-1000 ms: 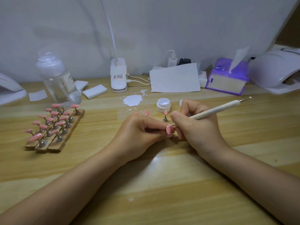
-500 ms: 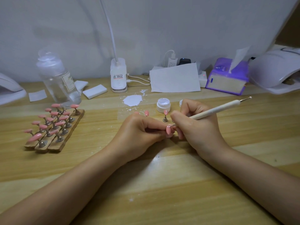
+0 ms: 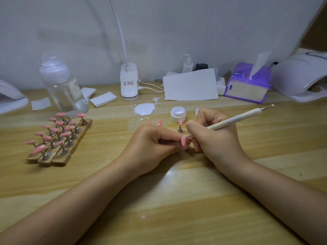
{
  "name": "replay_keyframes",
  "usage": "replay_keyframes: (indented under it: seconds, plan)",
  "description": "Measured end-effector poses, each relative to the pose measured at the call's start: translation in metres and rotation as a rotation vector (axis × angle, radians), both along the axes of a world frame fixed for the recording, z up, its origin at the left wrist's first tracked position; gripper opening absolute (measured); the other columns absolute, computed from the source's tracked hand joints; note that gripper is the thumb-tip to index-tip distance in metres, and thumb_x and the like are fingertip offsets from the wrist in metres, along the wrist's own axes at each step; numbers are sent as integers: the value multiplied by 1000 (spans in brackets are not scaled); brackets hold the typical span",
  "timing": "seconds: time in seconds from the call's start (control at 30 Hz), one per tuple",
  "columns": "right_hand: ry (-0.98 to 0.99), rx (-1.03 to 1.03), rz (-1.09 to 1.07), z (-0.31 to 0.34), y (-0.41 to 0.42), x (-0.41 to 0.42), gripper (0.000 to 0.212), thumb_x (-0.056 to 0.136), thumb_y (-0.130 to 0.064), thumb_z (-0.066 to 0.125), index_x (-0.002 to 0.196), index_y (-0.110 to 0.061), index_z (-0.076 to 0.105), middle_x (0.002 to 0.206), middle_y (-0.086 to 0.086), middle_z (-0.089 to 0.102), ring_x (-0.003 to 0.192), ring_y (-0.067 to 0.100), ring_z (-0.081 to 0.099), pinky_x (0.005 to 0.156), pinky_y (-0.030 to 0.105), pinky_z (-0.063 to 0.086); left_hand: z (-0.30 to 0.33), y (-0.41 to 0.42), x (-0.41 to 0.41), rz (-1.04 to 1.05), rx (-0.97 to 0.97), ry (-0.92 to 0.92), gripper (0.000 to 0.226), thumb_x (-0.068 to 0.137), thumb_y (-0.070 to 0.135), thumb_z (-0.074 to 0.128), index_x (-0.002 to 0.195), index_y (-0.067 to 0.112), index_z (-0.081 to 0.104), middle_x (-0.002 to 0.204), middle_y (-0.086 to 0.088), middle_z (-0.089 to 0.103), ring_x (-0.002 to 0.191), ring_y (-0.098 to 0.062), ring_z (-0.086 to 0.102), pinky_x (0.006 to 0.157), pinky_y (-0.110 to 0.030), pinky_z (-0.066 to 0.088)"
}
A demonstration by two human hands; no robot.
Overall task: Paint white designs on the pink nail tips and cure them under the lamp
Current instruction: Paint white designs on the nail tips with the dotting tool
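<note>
Because curing comes last, your lamp [image 3: 300, 76] sits parked at the far right edge of the tabletop [image 3: 177, 200], its mouth turned toward you and well apart from the work. The wooden rack [image 3: 60, 149] lies near the left edge, carrying rows of pink nail tips on metal stands; as far as you can make out they look unpainted, so most of the job seems ahead of you. Both forearms lie flat on the tabletop's near half, which I judge is to steady a fine stroke.

Your left hand [image 3: 152, 145] has its fingers curled, pinching the stand of one pink nail tip [image 3: 184, 142] at mid-table so its face tilts up toward you. Your right hand [image 3: 215, 138] grips the dotting pen [image 3: 235, 120] like a pencil, fingers closed round its shaft; the working point touches the tip's upper end, while the spare ball end points away to the right.

The open white jar [image 3: 178, 114] stands just behind your hands, near enough to reload from. Between jar and hands, a tip on a stand [image 3: 180, 126] waits upright, with another [image 3: 159, 123] beside it; whether either bears white marks is too small to tell.
</note>
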State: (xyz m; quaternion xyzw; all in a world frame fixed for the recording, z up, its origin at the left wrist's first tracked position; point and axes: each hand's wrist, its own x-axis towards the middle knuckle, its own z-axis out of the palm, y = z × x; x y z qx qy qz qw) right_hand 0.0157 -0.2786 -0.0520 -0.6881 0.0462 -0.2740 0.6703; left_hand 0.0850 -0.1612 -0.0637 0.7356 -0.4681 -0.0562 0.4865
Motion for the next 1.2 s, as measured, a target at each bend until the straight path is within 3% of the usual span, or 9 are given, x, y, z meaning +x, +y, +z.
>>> replay_keyframes:
  seconds: [0.47, 0.6, 0.73, 0.8, 0.9, 1.0, 1.03, 1.13, 1.2]
  plan:
    - [-1, 20, -20, 0, -1, 0, 40, 75, 13, 49, 49, -9, 30, 30, -3, 34, 26, 3, 43, 34, 9, 31, 2, 0, -1, -1, 10, 9, 22, 76, 14, 69, 93, 27, 68, 83, 34, 59, 75, 26, 51, 85, 13, 6]
    - [-33, 112, -28, 1, -1, 1, 40, 80, 7, 54, 50, -8, 33, 29, -1, 36, 24, 5, 41, 36, 11, 37, 3, 0, -1, -7, 9, 44, 20, 74, 18, 68, 92, 27, 69, 68, 37, 61, 66, 22, 47, 87, 11, 11]
    - [-69, 166, -57, 4, 0, 0, 38, 86, -12, 57, 55, -8, 37, 34, -6, 40, 27, 1, 39, 40, 17, 47, 3, -1, -2, 4, -29, 102, 20, 71, 25, 66, 90, 23, 70, 48, 24, 57, 55, 10, 43, 78, 10, 24]
    - [-74, 213, -41, 5, 1, -1, 35, 87, -15, 56, 58, -9, 38, 36, -9, 44, 30, 1, 43, 45, 19, 52, 4, -1, -2, 9, -37, 132, 21, 69, 29, 64, 88, 24, 71, 46, 22, 55, 51, 7, 42, 80, 9, 25]
    - [-75, 123, -60, 5, 0, -4, 33, 86, -10, 57, 59, -10, 39, 33, -8, 42, 30, 1, 37, 50, 20, 53, 4, 0, -3, -10, -40, 163, 18, 69, 33, 62, 83, 27, 72, 56, 28, 61, 51, 1, 41, 93, 6, 18]
    - [-76, 67, -40, 4, -2, -6, 26, 83, -4, 60, 69, -13, 41, 36, -7, 47, 33, 1, 39, 52, 20, 52, 6, 2, -3, -14, -60, 192, 18, 69, 33, 63, 83, 28, 73, 69, 4, 72, 51, -3, 40, 96, 4, 16]
    - [-80, 75, -17, 3, -2, -7, 26, 82, -1, 60, 71, -13, 40, 37, -7, 48, 33, 2, 43, 50, 20, 51, 6, 2, -3, -6, -64, 197, 17, 69, 33, 63, 83, 30, 73, 66, 0, 71, 51, -3, 40, 97, 4, 16]
    - [-87, 110, 77, 2, -3, -10, 29, 80, 12, 56, 68, -9, 40, 40, -5, 51, 37, 0, 51, 45, 11, 44, 5, 1, -2, 7, -61, 204, 19, 68, 33, 62, 83, 28, 72, 52, 14, 64, 52, 1, 41, 98, 4, 15]
    - [-62, 83, 123, 1, -3, -10, 30, 80, 12, 57, 64, -8, 41, 44, -2, 57, 44, 2, 56, 48, 11, 45, 5, 1, -2, 8, -58, 198, 23, 66, 35, 62, 83, 23, 74, 60, 4, 70, 57, 3, 43, 95, 5, 15]
